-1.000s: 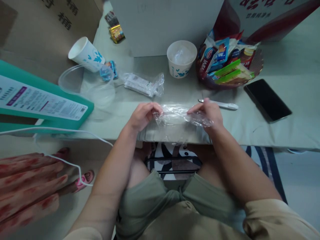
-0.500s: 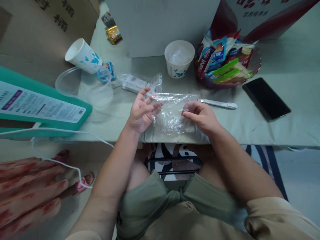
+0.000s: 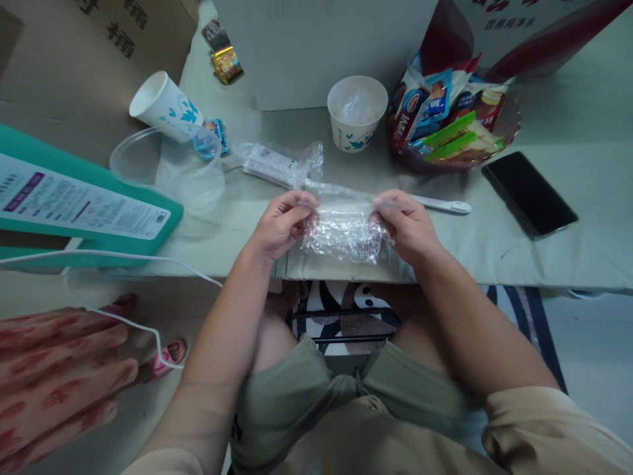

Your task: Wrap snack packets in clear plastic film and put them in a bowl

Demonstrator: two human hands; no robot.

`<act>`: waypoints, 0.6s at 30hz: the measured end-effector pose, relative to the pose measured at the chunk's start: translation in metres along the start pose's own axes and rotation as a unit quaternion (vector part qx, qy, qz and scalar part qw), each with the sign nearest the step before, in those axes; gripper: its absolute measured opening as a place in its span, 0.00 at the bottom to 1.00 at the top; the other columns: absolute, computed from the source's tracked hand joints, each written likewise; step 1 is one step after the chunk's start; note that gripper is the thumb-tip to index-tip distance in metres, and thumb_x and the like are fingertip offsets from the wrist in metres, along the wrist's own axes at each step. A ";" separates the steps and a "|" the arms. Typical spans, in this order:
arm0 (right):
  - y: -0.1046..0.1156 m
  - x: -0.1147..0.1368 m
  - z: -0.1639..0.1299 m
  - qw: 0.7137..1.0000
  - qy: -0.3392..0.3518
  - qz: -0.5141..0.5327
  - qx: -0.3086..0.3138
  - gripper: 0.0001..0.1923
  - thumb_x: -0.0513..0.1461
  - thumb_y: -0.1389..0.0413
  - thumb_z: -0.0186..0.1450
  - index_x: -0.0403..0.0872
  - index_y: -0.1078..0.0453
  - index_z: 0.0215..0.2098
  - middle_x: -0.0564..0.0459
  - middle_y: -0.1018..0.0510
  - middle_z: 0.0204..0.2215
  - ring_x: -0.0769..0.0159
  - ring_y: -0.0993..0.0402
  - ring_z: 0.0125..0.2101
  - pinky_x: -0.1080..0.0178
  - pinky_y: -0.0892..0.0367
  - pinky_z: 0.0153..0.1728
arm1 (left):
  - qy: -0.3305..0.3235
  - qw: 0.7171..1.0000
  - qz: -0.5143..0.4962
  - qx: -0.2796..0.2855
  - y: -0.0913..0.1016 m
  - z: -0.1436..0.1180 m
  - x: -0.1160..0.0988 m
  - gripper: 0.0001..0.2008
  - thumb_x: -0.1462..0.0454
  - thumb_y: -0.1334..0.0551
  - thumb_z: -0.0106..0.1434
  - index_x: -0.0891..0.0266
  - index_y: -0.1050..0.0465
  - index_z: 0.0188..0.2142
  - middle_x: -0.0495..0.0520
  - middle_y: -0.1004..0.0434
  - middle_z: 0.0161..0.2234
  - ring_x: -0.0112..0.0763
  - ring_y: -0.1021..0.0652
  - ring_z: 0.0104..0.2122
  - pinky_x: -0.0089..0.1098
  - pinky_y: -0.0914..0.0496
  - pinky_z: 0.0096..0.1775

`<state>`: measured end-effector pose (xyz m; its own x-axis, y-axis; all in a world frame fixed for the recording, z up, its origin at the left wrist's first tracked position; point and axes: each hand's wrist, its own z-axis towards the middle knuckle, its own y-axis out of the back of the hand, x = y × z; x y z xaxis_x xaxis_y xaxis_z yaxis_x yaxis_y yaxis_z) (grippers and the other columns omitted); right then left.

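A crumpled clear plastic bag [image 3: 342,229] lies stretched between my two hands at the near edge of the pale green table [image 3: 494,251]. My left hand [image 3: 279,223] pinches the bag's left edge with fingers closed. My right hand [image 3: 408,226] grips its right edge the same way. Just behind my right hand lies a white pen-like stick [image 3: 442,206]. Another clear packet with white contents [image 3: 281,166] rests behind my left hand.
A paper cup lined with plastic [image 3: 357,113] and a bowl of snack packets [image 3: 452,125] stand at the back. A black phone [image 3: 529,192] lies right. A tipped paper cup [image 3: 165,107], clear plastic tub [image 3: 168,173] and teal box [image 3: 74,201] lie left. Another person's patterned clothing [image 3: 54,376] shows lower left.
My left hand, open with spread fingers half a second ago, has closed on the bag's left edge. Both hands now hold the bag taut near the table edge.
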<state>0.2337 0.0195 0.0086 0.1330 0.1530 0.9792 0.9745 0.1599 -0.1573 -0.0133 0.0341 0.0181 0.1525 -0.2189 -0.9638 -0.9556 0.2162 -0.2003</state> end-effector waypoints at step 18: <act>-0.011 -0.005 0.001 0.988 0.080 -0.109 -0.072 0.10 0.43 0.39 0.56 0.49 0.36 0.28 0.56 0.27 0.29 0.70 0.37 0.27 0.63 0.42 0.31 | -0.290 0.869 0.292 -0.274 -0.015 -0.002 0.020 0.06 0.65 0.35 0.60 0.57 0.32 0.36 0.48 0.27 0.33 0.28 0.24 0.34 0.30 0.26 0.39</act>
<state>0.2220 0.0177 0.0057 -0.0664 -0.0281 0.9974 0.9973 0.0289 0.0672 0.0040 0.0243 0.0023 -0.4497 0.3275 -0.8310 -0.8651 -0.3913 0.3139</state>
